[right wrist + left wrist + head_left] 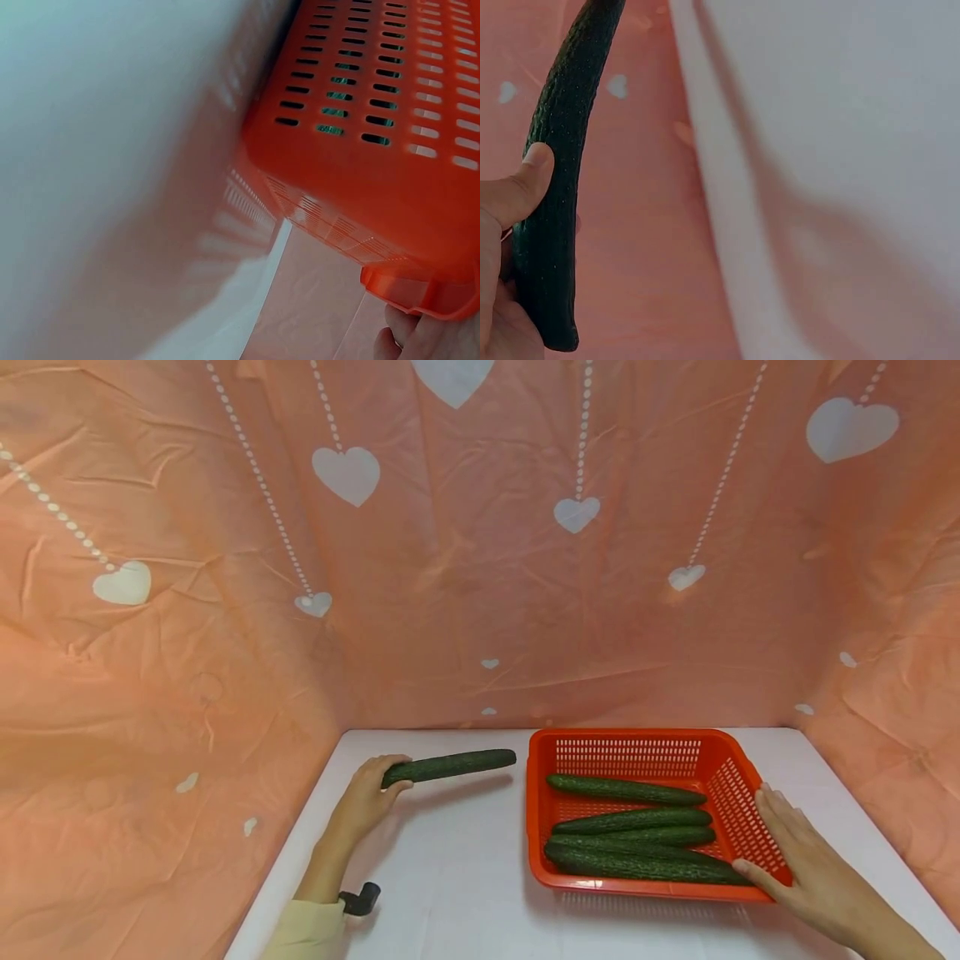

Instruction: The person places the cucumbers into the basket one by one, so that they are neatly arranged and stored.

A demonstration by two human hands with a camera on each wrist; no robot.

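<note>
My left hand point(367, 797) grips a dark green cucumber point(457, 765) by its left end, thumb on the near side. Its shadow falls apart from it on the table, so it is held up above the surface. The left wrist view shows the thumb pressed along the bumpy cucumber point(559, 172). At the right, my right hand point(813, 868) rests on the right rim of a red plastic basket point(536, 827), fingers extended along it and thumb at the near corner. Several cucumbers point(630, 789) lie lengthwise inside the basket, some bunched against the near wall.
The white table point(450, 868) ends at the back against a pink-orange sheet point(450, 610) with white hearts, which also hangs at both sides. A black fitting point(362, 900) sits at my left wrist. Slots pierce the basket's wall point(360, 165) in the right wrist view.
</note>
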